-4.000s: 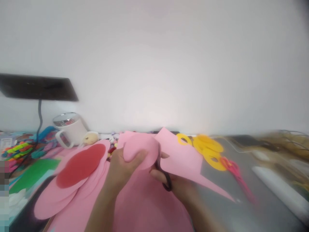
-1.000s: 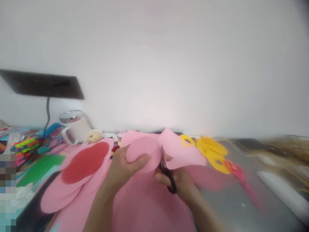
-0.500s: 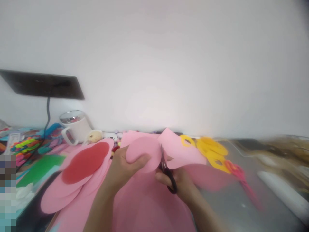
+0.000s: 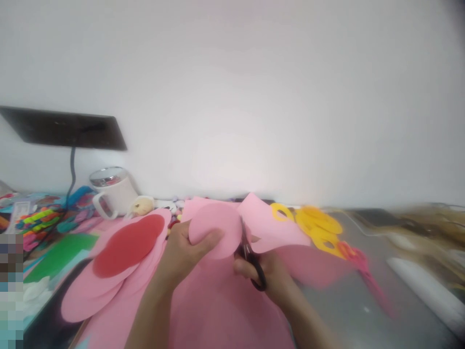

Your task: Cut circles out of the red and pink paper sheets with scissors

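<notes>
A rounded pink piece [image 4: 214, 223] is pinched in my left hand [image 4: 187, 252], with the thumb lying on top. My right hand [image 4: 267, 271] grips black-handled scissors [image 4: 257, 271], whose blades point up at the right edge of that piece. Pink sheet material [image 4: 274, 228] extends behind and to the right of the blades, and a flap of it hangs over my right hand. More pink material [image 4: 225, 305] lies below both hands. Whether the blades are fully closed is hard to tell.
Left: pink rounded pieces [image 4: 89, 295] under red ones [image 4: 127, 245], a green sheet [image 4: 60, 254], a white mug [image 4: 118, 194] and a dark panel [image 4: 65, 128] on the wall. Right: yellow cutouts [image 4: 319, 223], pink-red scissors [image 4: 363, 269] and a blurred white object [image 4: 425, 291].
The rounded pink piece in my left hand has shifted very slightly up and left. My right hand and the scissors have hardly moved.
</notes>
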Demonstrator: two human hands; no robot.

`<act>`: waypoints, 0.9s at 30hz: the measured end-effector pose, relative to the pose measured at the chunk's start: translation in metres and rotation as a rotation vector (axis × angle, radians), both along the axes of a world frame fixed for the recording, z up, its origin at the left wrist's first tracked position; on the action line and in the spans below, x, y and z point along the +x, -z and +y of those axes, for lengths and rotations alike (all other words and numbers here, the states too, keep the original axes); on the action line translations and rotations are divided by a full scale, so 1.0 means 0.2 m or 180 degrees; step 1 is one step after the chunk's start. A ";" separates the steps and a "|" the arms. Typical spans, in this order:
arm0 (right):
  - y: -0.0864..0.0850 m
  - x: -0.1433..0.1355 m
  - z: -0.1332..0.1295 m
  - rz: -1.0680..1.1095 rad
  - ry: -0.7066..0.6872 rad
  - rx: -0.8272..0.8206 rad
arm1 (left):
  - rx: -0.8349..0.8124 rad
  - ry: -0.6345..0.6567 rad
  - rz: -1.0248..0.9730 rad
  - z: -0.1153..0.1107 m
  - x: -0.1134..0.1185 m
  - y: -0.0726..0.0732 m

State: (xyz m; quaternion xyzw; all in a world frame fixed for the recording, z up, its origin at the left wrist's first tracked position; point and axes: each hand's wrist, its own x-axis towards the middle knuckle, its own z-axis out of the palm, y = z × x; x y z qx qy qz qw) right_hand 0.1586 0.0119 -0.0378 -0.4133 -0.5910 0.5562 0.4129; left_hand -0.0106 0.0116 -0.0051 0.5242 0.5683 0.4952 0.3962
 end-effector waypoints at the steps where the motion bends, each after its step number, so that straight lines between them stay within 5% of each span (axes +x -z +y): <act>1: 0.00 0.00 0.00 0.0008 0.0011 -0.0012 | 0.0009 0.0004 -0.0003 0.00 0.00 0.00; 27: -0.03 0.02 -0.01 0.0204 0.0015 -0.0354 | 0.0038 0.0037 -0.0057 -0.01 0.01 0.00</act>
